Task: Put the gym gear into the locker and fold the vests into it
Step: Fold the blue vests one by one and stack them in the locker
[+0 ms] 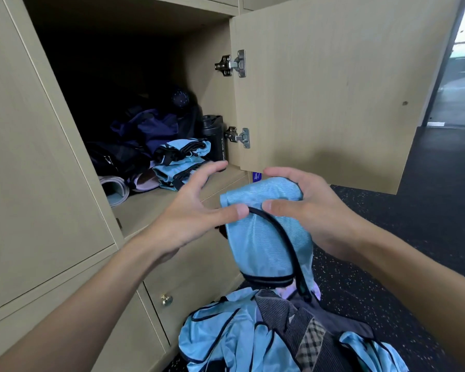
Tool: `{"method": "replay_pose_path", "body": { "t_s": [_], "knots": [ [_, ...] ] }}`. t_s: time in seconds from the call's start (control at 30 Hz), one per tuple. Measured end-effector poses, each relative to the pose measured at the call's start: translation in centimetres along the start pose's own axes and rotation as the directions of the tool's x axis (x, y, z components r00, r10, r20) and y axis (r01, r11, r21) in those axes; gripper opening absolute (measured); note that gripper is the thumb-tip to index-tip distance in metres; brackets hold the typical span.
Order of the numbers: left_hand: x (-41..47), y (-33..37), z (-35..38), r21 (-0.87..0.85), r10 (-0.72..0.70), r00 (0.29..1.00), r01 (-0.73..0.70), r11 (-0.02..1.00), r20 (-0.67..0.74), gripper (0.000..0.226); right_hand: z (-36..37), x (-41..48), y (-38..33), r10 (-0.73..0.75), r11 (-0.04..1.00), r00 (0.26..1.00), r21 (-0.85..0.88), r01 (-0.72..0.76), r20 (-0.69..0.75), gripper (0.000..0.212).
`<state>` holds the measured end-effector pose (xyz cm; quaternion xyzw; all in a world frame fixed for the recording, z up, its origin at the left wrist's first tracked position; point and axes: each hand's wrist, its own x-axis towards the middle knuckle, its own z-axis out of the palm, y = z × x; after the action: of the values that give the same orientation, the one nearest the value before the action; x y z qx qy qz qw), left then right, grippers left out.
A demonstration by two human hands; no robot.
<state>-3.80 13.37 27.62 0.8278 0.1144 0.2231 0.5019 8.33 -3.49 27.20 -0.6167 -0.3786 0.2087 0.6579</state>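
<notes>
The right hand (314, 210) grasps the half-folded vest (263, 237) just in front of the open locker (145, 210). The left hand (188, 210) is released, its thumb touching the vest. Risk: the hanging lower part may unfold or snag the locker edge during insertion.

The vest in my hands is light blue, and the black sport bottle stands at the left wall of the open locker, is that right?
Not quite: the head view shows the sport bottle at the right wall of the open locker. The vest is light blue.
</notes>
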Motion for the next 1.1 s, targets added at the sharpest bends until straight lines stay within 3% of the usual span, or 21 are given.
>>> {"method": "replay_pose_path", "body": {
  "t_s": [0.1, 0.23, 0.37, 0.47, 0.57, 0.63, 0.77, 0.93, 1.0, 1.1],
  "knots": [
    [-0.2, -0.2, 0.4, -0.093, 0.034, 0.993, -0.023, 0.995, 0.115, 0.088, -0.2, -0.1, -0.3, 0.018, 0.998, 0.998, 0.06, -0.021, 0.057, 0.051],
    [-0.1, 0.0, 1.1, -0.065, 0.079, 0.995, -0.076, 0.995, 0.054, 0.053, -0.2, -0.2, -0.7, 0.008, 0.999, 0.997, 0.049, -0.011, 0.075, 0.059],
    [-0.1, 0.5, 1.0, -0.114, 0.09, 0.996, -0.089, 0.989, 0.008, 0.042, -0.4, 0.0, -0.5, -0.013, 1.0, 1.0, 0.016, 0.013, 0.013, 0.069],
    [-0.2, 1.2, 0.9, -0.234, 0.033, 0.999, -0.041, 0.971, -0.038, 0.037, -0.8, 0.1, -0.4, -0.033, 0.998, 0.999, -0.062, 0.032, -0.019, 0.085],
    [-0.2, 1.9, 0.8, -0.351, -0.067, 0.997, 0.045, 0.935, -0.05, 0.036, -0.8, -0.1, -0.4, 0.049, 0.997, 0.992, 0.055, -0.055, 0.112, 0.105],
    [-0.2, 2.2, 0.9, -0.407, -0.128, 0.987, 0.077, 0.91, -0.101, 0.038, -0.4, -0.2, -0.1, 0.058, 0.998, 0.986, 0.029, -0.064, 0.156, 0.108],
    [-0.2, 1.8, 1.3, -0.51, -0.247, 0.946, 0.109, 0.853, -0.21, 0.059, 0.4, -0.2, 0.0, 0.038, 0.999, 0.999, 0.017, -0.038, 0.019, 0.094],
    [-1.0, 1.1, 2.0, -0.47, -0.138, 0.99, 0.102, 0.877, -0.042, 0.106, -0.1, 0.3, 0.3, -0.019, 0.999, 0.996, 0.027, 0.022, -0.09, 0.079],
    [-1.1, 1.0, 1.9, -0.405, -0.061, 0.998, 0.05, 0.913, -0.016, 0.106, 0.1, 0.3, 0.4, -0.029, 0.999, 0.993, 0.027, 0.032, -0.114, 0.063],
    [-1.2, 1.0, 1.6, -0.2, -0.017, 0.999, 0.025, 0.979, 0.04, 0.082, 0.2, 0.1, 0.2, -0.034, 0.996, 0.988, 0.072, 0.045, -0.152, 0.03]
  ]
}}
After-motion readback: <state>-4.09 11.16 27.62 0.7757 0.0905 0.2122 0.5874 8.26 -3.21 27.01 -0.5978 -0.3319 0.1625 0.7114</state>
